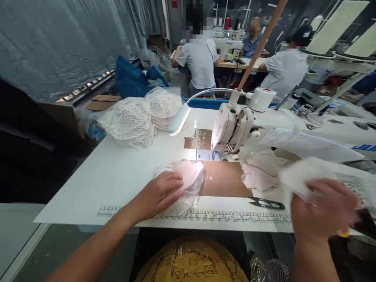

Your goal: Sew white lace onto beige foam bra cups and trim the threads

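Note:
My left hand (161, 192) is closed on a smooth white fabric piece (190, 172) lying over sheer white lace (179, 205), just in front of the sewing machine's needle area. My right hand (324, 209), smeared by motion, grips a white fabric piece (304, 174) above the right side of the table. The white sewing machine (232, 125) stands behind, its lamp-lit needle plate (204, 155) between my hands. Pale pink fabric pieces (260, 172) are piled beside the right hand. Black thread snips (267, 203) lie in front of that pile.
Bundles of white lace (129, 121) rest at the table's back left. A lamp (179, 118) on a bent neck hangs near the machine head. A printed ruler (223, 216) runs along the front edge. Several people sit at other machines behind.

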`<action>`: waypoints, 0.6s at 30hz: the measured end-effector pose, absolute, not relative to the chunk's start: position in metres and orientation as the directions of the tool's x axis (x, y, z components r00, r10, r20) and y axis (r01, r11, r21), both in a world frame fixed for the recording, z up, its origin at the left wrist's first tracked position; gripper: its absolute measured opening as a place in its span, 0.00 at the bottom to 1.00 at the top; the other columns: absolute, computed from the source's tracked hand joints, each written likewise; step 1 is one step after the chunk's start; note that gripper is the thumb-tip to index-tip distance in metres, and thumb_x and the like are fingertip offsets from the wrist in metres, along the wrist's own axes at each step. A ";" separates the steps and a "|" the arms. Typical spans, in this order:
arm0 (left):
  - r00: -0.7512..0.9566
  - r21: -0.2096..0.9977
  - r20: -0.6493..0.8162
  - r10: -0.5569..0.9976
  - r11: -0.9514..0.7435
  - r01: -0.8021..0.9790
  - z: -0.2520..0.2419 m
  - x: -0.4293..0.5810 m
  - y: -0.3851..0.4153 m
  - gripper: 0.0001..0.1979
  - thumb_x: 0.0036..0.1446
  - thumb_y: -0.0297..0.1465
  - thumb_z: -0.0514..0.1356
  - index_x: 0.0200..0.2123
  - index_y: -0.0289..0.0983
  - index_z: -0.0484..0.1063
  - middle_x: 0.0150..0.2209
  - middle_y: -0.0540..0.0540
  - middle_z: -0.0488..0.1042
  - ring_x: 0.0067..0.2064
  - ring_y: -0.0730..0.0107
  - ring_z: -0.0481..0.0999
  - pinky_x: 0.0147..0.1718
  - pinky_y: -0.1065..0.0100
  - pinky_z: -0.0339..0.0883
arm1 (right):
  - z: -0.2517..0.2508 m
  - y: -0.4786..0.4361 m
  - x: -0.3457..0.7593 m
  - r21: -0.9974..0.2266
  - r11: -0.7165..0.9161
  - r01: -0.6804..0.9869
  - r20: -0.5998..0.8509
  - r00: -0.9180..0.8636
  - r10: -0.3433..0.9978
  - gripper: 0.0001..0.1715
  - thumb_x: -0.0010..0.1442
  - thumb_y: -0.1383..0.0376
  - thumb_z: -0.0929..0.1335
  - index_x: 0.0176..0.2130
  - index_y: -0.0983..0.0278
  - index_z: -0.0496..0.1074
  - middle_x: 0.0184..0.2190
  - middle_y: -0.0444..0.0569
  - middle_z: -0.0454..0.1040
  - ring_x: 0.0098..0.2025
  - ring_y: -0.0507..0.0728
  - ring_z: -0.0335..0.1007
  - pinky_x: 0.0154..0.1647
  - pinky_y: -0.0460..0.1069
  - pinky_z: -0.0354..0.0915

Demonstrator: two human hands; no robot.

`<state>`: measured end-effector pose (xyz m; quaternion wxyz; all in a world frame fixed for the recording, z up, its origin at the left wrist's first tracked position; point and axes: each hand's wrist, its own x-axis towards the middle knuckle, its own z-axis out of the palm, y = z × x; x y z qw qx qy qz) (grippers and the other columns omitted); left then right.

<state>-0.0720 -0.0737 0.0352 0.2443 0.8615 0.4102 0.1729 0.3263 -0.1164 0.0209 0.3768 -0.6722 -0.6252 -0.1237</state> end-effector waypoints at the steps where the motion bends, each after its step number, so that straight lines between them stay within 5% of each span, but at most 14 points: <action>1: 0.566 0.564 0.122 0.815 -0.526 0.636 0.037 -0.074 -0.072 0.15 0.65 0.38 0.51 0.47 0.38 0.72 0.51 0.43 0.72 0.55 0.62 0.69 0.53 0.63 0.66 | 0.017 -0.114 0.325 -0.259 0.094 0.961 0.585 0.079 0.807 0.16 0.57 0.57 0.65 0.40 0.64 0.74 0.41 0.59 0.75 0.47 0.69 0.70 0.41 0.60 0.66; 3: 0.462 0.526 0.177 0.869 -0.480 0.702 0.039 -0.078 -0.068 0.18 0.64 0.41 0.51 0.50 0.37 0.70 0.52 0.42 0.71 0.55 0.59 0.68 0.53 0.61 0.66 | 0.011 -0.114 0.318 -0.178 0.157 0.971 0.411 -0.072 0.909 0.18 0.59 0.56 0.65 0.43 0.63 0.74 0.39 0.56 0.77 0.39 0.64 0.73 0.35 0.56 0.67; 5: 0.376 0.449 0.194 0.906 -0.422 0.787 0.037 -0.083 -0.063 0.23 0.62 0.44 0.53 0.54 0.36 0.67 0.55 0.39 0.68 0.57 0.55 0.66 0.54 0.57 0.64 | 0.012 -0.118 0.310 -0.186 0.152 0.971 0.405 -0.066 0.912 0.19 0.61 0.54 0.63 0.44 0.62 0.74 0.38 0.54 0.78 0.38 0.63 0.74 0.35 0.56 0.67; 9: 0.365 0.349 0.043 0.930 -0.356 0.867 0.027 -0.090 -0.055 0.27 0.61 0.43 0.52 0.58 0.35 0.62 0.55 0.38 0.67 0.55 0.51 0.66 0.51 0.54 0.65 | 0.032 -0.122 0.279 -0.442 0.162 0.882 0.538 0.116 0.835 0.13 0.59 0.55 0.67 0.35 0.61 0.75 0.37 0.52 0.77 0.43 0.62 0.72 0.46 0.55 0.66; 13: 0.390 0.377 -0.016 0.921 -0.356 0.855 0.020 -0.086 -0.054 0.21 0.62 0.38 0.50 0.55 0.36 0.64 0.48 0.40 0.72 0.49 0.55 0.70 0.45 0.58 0.67 | 0.041 -0.095 0.217 -0.803 -0.034 0.595 -0.062 -0.026 0.998 0.14 0.58 0.56 0.65 0.40 0.61 0.72 0.35 0.48 0.76 0.31 0.55 0.72 0.30 0.48 0.68; 18: 0.405 0.414 0.020 0.914 -0.376 0.829 0.025 -0.086 -0.060 0.17 0.62 0.37 0.49 0.50 0.36 0.67 0.44 0.41 0.73 0.44 0.58 0.71 0.41 0.61 0.66 | 0.028 -0.051 0.154 -0.893 -0.203 0.401 -0.328 -0.274 0.904 0.13 0.54 0.57 0.67 0.25 0.62 0.65 0.15 0.39 0.65 0.16 0.50 0.59 0.16 0.45 0.54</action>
